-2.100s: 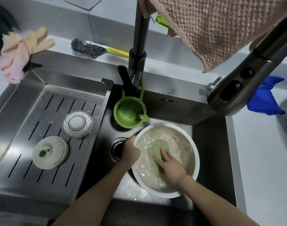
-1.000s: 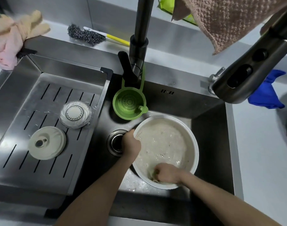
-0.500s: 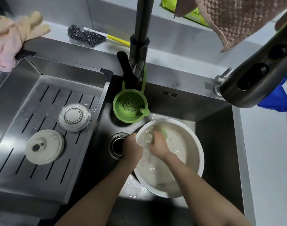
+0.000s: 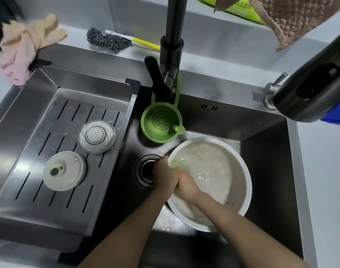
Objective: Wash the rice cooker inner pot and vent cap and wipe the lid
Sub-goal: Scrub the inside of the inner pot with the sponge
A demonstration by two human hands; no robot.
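1 inner pot (image 4: pixel 233 171) sits in the sink (image 4: pixel 265 151), lower right of center, sudsy inside. Our left hand (image 4: pixel 164 176) grips its left rim; our right hand (image 4: pixel 186 185) holds a green sponge (image 4: pixel 177 165) against the inner wall. We judge the pot mid-scrub, unrinsed. At left on the drain tray (image 4: pixel 39 171) lie 2 likely vent cap parts, a clear piece (image 4: pixel 96 136) and a white piece (image 4: pixel 64 170). No lid shows; wiping remains.

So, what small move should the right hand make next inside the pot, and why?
Probably slide the green sponge round the inner pot, toward its far wall. The right hand holds it just beside the left hand gripping the rim, and suds cover the rest.
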